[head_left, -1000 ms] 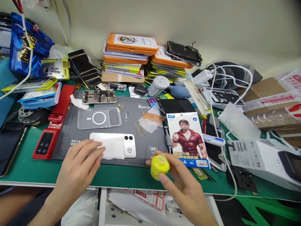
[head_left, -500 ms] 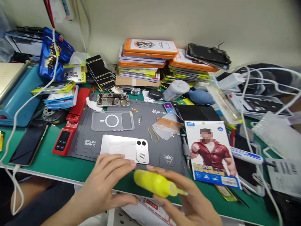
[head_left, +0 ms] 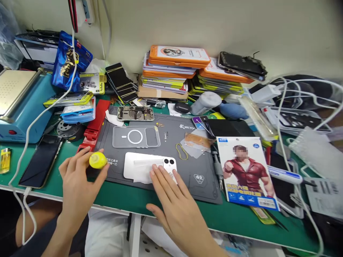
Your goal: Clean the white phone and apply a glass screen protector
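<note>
My left hand (head_left: 80,175) grips a yellow squeeze bottle (head_left: 98,160) above the mat's left edge, with one end turned toward me. Fingers outstretched, my right hand (head_left: 171,192) rests on the lower right part of a white phone (head_left: 142,164). The phone lies back up, its two camera lenses at the right end; the hand hides part of its back and lower edge. Behind it a clear phone case (head_left: 123,140) with a white ring lies on the grey mat (head_left: 160,123). An opened phone (head_left: 135,113) with bare inner parts is farther back.
A red folding device (head_left: 92,135) crosses the mat's left side. On the right lie a boxed-picture packet (head_left: 248,178), a screwdriver (head_left: 217,166) and cables. Stacked orange cases (head_left: 179,62) stand at the wall. A black phone (head_left: 41,160) and blue machine (head_left: 40,107) are left.
The yellow bottle has passed from my right hand to my left and moved leftward. My right hand has come down onto the white phone. The view has shifted slightly left.
</note>
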A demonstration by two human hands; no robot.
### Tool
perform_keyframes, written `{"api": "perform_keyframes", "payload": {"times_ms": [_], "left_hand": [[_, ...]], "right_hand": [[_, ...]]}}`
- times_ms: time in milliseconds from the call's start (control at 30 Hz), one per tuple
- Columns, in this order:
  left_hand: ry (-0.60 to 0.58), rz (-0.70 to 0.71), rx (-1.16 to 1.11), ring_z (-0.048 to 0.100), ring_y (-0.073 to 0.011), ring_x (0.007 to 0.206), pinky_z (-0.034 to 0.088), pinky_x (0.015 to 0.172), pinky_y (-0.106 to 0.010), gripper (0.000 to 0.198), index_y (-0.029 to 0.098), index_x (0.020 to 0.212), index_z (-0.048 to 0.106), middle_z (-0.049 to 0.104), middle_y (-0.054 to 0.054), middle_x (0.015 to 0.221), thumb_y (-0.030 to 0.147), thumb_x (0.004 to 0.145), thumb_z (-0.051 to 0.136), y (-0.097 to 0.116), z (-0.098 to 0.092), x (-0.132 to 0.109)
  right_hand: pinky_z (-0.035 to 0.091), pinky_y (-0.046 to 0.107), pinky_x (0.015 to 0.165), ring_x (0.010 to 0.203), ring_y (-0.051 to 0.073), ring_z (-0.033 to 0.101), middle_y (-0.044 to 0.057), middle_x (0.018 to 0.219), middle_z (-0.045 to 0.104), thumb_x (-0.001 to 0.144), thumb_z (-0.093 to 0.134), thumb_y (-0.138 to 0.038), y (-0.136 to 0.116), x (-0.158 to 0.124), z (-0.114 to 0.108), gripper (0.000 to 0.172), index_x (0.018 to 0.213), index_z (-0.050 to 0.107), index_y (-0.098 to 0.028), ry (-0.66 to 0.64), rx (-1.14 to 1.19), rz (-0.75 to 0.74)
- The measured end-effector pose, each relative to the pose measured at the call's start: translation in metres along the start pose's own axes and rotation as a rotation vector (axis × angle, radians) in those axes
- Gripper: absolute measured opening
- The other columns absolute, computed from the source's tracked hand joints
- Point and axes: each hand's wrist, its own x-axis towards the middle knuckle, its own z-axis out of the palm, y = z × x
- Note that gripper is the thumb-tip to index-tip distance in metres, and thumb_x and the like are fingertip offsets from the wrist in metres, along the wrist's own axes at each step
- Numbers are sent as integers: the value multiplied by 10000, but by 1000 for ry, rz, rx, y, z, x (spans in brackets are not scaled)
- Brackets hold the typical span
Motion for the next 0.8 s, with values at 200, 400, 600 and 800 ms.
{"api": "perform_keyframes", "payload": {"times_ms": [200,400,600,800], "left_hand": [[35,33,94,659,-389,1353,419,1144,-637,441,269,1429,553,759,-123,1282,344,1049,765,-7,15,10],[47,17,82,621,-425,1419,404,1163,-692,466,266,1451,541,764,-128,1222,364,1052,759,-13,20,4],[73,21,62,648,-391,1400,433,1193,-674,519,272,1501,554,758,-140,1315,325,1037,780,-14,21,1],[75,-26,-6,590,-396,1494,413,1243,-652,796,312,1731,387,671,-163,1534,338,1037,778,-15,18,-6]], "right_hand": [[548,576,1211,1611,399,414,267,1742,362,1217,329,-559,-27,3,11,767,1637,430,74,-14,-105,26],[497,592,1276,1588,427,448,298,1725,367,1202,399,-580,-16,15,15,810,1641,416,100,-34,-147,119],[404,533,1365,1671,395,305,280,1774,274,1173,435,-664,-35,38,27,910,1673,379,94,-33,-7,53],[460,547,1319,1640,406,368,291,1753,317,1201,370,-591,-32,35,26,823,1662,401,90,-37,-74,63]]}}
